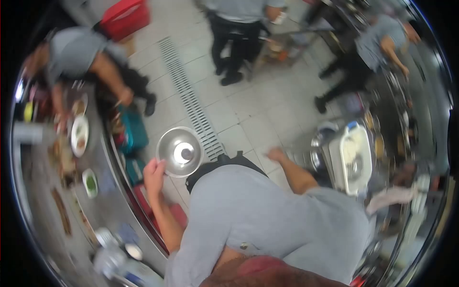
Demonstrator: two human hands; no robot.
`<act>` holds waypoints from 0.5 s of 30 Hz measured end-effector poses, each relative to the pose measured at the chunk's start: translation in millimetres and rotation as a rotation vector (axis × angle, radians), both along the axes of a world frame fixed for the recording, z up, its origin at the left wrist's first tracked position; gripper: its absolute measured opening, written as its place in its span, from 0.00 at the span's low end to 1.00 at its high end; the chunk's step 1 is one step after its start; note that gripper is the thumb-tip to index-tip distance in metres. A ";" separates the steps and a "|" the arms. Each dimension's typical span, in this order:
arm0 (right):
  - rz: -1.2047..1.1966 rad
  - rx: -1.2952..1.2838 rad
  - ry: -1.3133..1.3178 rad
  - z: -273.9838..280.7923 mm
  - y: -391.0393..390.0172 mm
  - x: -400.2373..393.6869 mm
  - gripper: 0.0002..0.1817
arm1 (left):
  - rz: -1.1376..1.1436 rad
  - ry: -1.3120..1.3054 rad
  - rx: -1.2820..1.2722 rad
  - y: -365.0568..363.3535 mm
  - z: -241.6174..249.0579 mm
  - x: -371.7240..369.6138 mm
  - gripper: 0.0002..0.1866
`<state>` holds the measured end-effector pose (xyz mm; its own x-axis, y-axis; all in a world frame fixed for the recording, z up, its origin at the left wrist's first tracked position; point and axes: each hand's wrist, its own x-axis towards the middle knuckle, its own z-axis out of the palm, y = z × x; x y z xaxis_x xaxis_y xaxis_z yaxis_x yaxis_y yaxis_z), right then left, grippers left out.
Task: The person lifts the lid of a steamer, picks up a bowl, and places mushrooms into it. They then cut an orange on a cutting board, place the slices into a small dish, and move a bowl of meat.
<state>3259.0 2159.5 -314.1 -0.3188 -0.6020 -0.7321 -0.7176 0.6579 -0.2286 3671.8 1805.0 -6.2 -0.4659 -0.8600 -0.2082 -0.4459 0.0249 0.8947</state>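
A round, shiny metal mixing bowl (180, 152) hangs over the tiled floor in front of my waist. My left hand (154, 173) is closed on its near left rim, fingers at the edge. The bowl's inside faces up, with bright reflections and a dark round patch at its bottom. Out to the other side, my right hand (276, 154) hangs away from my body over the floor, touching nothing that shows. Its fingers are smeared by motion, and I cannot tell whether they are curled or apart.
A steel counter (112, 201) on the left carries an oval white dish (80, 136) and a small dish of greens (90, 183). A white tub (356, 160) stands at right. Co-workers (79, 52) are left, ahead and right. A drain grate (189, 98) crosses the floor.
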 end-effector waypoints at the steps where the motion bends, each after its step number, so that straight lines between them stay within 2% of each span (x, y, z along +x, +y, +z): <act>1: -0.061 -0.355 0.149 16.8 -64.0 -16.9 0.26 | -0.048 -0.048 -0.046 -26.5 0.8 0.0 0.14; 3: -0.179 -0.648 0.130 87.2 -204.3 -51.3 0.19 | -0.106 -0.018 -0.011 -96.9 -27.2 -9.8 0.13; 4: -0.336 -0.718 0.027 137.2 -258.5 -56.0 0.13 | -0.095 0.055 0.101 -125.4 -46.1 -29.3 0.13; 5: -0.348 -0.888 0.079 137.6 -304.8 -73.2 0.10 | -0.093 0.084 0.220 -155.0 -55.9 -39.7 0.13; 6: -0.441 -0.998 -0.125 155.1 -339.3 -71.5 0.08 | -0.223 0.040 0.215 -197.4 -57.9 -60.2 0.13; 7: -0.408 -1.092 -0.037 174.9 -364.1 -75.2 0.07 | -0.318 0.033 0.225 -220.5 -67.8 -91.2 0.13; 8: -0.446 -1.040 0.012 183.2 -371.3 -49.9 0.07 | -0.365 0.039 0.222 -227.1 -68.8 -102.2 0.13; 11: -0.610 -0.802 0.035 197.7 -353.9 -26.2 0.05 | -0.681 -0.053 0.058 -259.5 -38.7 -210.4 0.14; 12: -0.608 -0.826 0.054 183.1 -333.1 -28.0 0.04 | -0.749 -0.128 0.066 -268.2 -39.3 -243.9 0.14; 13: -0.593 -0.847 0.077 155.6 -306.8 -32.7 0.04 | -0.814 -0.042 0.093 -259.8 -23.7 -281.6 0.15; 15: -0.738 -0.849 0.150 135.5 -254.6 -36.6 0.04 | -0.921 0.008 0.062 -254.3 1.4 -335.8 0.16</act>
